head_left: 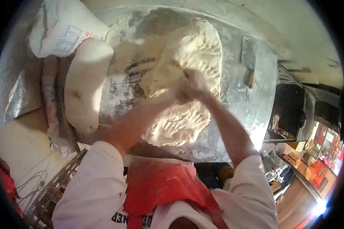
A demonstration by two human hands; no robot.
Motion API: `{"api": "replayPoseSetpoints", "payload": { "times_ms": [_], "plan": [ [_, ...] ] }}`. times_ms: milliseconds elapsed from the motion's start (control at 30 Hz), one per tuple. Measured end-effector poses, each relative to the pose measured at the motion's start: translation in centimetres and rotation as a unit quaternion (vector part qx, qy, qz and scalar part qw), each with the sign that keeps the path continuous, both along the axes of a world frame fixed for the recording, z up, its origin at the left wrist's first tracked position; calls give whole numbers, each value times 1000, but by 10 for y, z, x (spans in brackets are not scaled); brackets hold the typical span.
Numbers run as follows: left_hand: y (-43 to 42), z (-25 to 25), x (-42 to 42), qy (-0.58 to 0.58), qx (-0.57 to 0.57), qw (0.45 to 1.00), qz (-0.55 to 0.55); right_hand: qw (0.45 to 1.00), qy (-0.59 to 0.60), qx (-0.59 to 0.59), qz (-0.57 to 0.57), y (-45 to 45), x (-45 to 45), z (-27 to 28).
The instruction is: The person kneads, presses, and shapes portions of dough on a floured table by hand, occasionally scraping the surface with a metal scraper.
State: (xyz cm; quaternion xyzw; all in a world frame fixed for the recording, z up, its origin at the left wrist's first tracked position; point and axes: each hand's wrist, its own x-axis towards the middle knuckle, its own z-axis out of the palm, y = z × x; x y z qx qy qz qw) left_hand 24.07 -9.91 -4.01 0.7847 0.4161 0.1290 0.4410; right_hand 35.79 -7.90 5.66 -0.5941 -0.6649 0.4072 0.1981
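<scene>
Floury worktop [239, 107], wide dough [198, 55], printed sack [70, 28] at left

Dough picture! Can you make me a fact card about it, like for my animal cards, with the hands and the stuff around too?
Main thing: dough, pale, wide, with dents on top
Lies on: grey table
Hands: left hand and right hand, close together over the dough
Fingers: too blurry to tell how they are bent
Left of dough: long pale lump
Far left: white sack with blue and red printing
Person wears: red apron, white sleeves
</scene>
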Motion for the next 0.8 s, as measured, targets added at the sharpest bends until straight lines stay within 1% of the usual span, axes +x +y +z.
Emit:
{"api": "replayPoseSetpoints", "payload": {
  "times_ms": [33,67,100,133,167,200,233,267,333,367,400,433,467,500,533,567,600,633,667,700,733,800],
  "plan": [
    [21,21,-2,46,64,994,-69,999,-36,15,8,27,-6,17],
    [43,33,-2,39,95,994,26,997,-72,29,17,49,-12,29],
    [67,33,-5,23,-1,999,29,997,-72,20,20,61,-18,32],
    [87,22,-7,6,-97,995,31,996,-70,57,3,75,-25,28],
    [102,8,-10,6,-105,994,33,993,-68,95,-14,92,-29,16],
    [115,-9,-15,37,-69,996,47,989,-109,100,14,102,-29,-18],
    [125,-29,-20,67,-34,995,63,973,-70,217,12,106,-32,-34],
    [133,-48,-23,95,5,993,77,942,-31,335,9,110,-34,-49],
    [110,-61,-22,151,65,982,93,950,-55,306,14,108,-32,-61],
    [113,-59,-23,150,71,982,94,950,-73,301,24,112,-32,-60],
    [130,-55,-25,139,128,973,134,945,-91,312,33,125,-33,-56],
    [133,-50,-27,128,174,961,173,922,-72,380,13,125,-37,-58],
    [112,-44,-30,121,203,949,208,924,-71,376,16,117,-42,-48],
    [76,-38,-27,121,187,952,210,958,-106,266,6,105,-44,-37],
    [57,-30,-25,104,121,970,183,976,-139,166,-8,105,-47,-20],
    [48,-25,-24,88,60,982,153,994,-98,40,-21,98,-50,7],
    [34,-22,-24,72,-10,990,119,991,-126,-38,28,80,-54,10],
    [25,-25,-25,57,-83,991,84,978,-152,-119,78,58,-58,1],
    [-1,-30,-37,5,-88,990,111,965,-181,166,86,-3,-52,-75],
    [-23,-32,-51,-49,-67,983,164,925,-145,342,78,-16,-67,-62],
    [-40,-40,-65,-85,-51,973,207,949,-100,290,76,-20,-74,-51],
    [-46,-57,-82,-105,-46,959,258,959,-92,240,117,-1,-79,-61]
  ]
}}
